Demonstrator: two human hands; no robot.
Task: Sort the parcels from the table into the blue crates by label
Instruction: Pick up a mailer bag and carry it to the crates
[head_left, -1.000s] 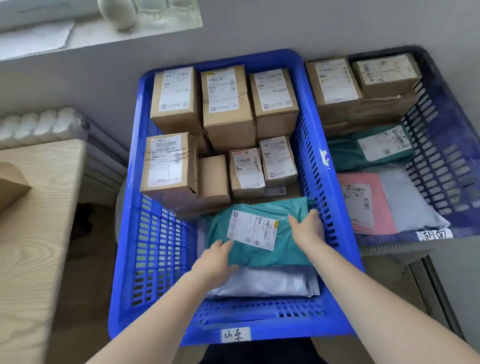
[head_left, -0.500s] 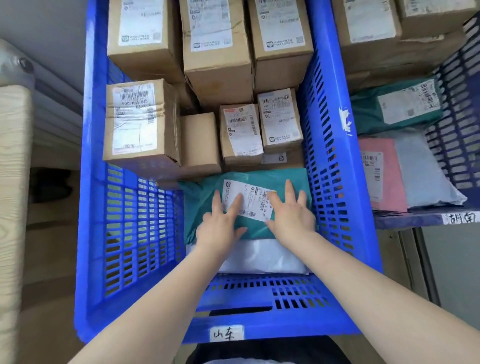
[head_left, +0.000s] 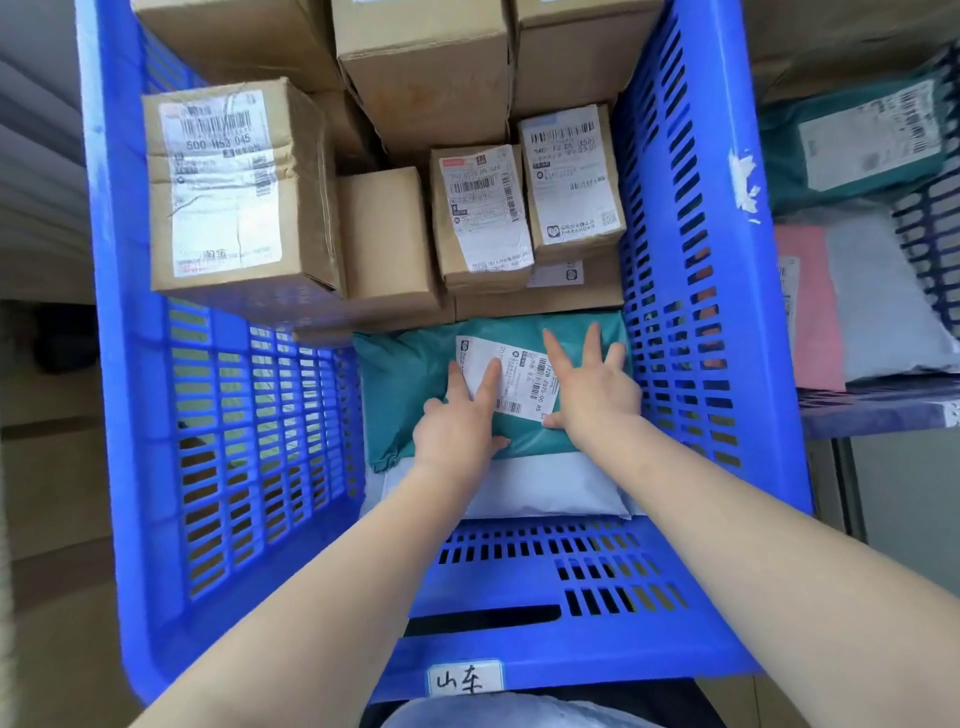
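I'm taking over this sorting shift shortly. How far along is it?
Done: many boxes already sit in the blue crate. In hand: left hand and right hand press the teal parcel flat onto a white mailer. The table isn't visible, so what's left is unknown.

Hidden, cropped and unreadable parts

The top edge cuts off the rear boxes (head_left: 421, 67); the right edge crops the second crate (head_left: 930, 223); both hands cover part of the green bag's label (head_left: 511, 376), and the grey bag (head_left: 550, 488) lies mostly under that bag.
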